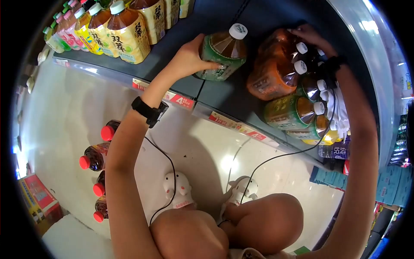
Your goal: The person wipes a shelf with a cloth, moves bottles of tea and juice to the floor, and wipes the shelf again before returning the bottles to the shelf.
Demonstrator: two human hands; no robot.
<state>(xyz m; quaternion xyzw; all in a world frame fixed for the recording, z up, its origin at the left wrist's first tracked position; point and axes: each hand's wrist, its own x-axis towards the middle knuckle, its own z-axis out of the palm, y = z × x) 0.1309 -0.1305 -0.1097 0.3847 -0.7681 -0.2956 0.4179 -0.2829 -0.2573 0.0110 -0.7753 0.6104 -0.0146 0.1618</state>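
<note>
My left hand (194,58) is wrapped round a green-labelled tea bottle (223,54) with a white cap, which stands upright on the dark shelf (228,101). On the right, my right hand (308,35) reaches behind several bottles lying on their sides. Its fingers touch the far end of an orange-labelled bottle (276,43); whether they grip it is hard to tell. Another orange-labelled bottle (269,80) lies nearer, with a green-labelled bottle (286,112) beside it.
Upright bottles (127,36) fill the shelf's left part. Red price tags (179,100) run along its front edge. Several red-capped bottles (97,156) lie on the floor at left. A black cable (276,156) hangs between my arms. My knees are below.
</note>
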